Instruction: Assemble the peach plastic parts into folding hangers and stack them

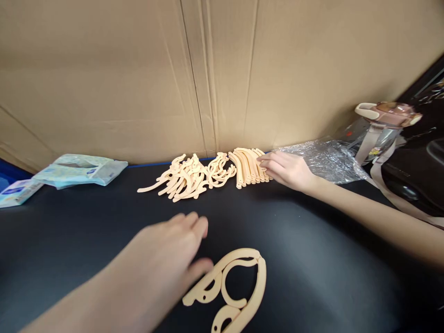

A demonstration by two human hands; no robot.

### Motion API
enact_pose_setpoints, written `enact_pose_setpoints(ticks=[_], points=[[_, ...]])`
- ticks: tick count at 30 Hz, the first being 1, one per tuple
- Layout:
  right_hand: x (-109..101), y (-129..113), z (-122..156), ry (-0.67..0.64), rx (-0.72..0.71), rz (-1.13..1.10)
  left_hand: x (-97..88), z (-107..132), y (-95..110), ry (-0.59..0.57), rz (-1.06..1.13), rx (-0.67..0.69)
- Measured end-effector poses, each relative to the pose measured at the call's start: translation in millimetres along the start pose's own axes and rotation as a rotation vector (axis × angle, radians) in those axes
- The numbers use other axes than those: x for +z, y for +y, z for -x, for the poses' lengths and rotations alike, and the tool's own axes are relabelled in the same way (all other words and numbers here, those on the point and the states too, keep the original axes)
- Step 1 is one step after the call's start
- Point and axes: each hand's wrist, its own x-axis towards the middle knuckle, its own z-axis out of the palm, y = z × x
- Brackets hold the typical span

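Observation:
My left hand [166,252] hovers low over the black table, fingers stretched out and together, thumb close to a beige curved plastic piece [236,286] lying flat near the front edge. It holds nothing. My right hand [282,169] reaches to the back of the table, fingers extended and resting on a neat stack of the same beige curved strips [247,166]. Left of that stack lies a loose heap of similar beige pieces [189,178].
A cardboard wall [215,74] stands along the back. Crumpled clear plastic wrap [326,159] lies right of the stack, beside a clear bottle with a pink lid [381,122]. Light blue packets [81,169] lie at the back left. A dark bag [416,171] sits far right.

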Motion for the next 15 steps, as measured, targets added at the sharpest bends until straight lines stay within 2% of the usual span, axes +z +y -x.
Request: enact_pose_setpoints(ticks=[1, 2, 7, 11, 15], points=[[1, -2, 1, -0.024, -0.017, 0.037, 6.4, 8, 4, -0.07, -0.037, -0.01], [2, -3, 2, -0.038, -0.018, 0.066, 13.0, 14, 6, -0.088, -0.029, -0.001], [3, -4, 0, -0.035, 0.016, 0.21, 36.5, 20, 7, 0.012, 0.096, -0.013], [4, -8, 0, -0.069, -0.044, 0.291, 42.6, 20, 11, 0.029, 0.097, -0.005], [3, -14, 0, -0.089, -0.045, 0.214, 43.8, 17, 10, 0.073, 0.038, -0.016]])
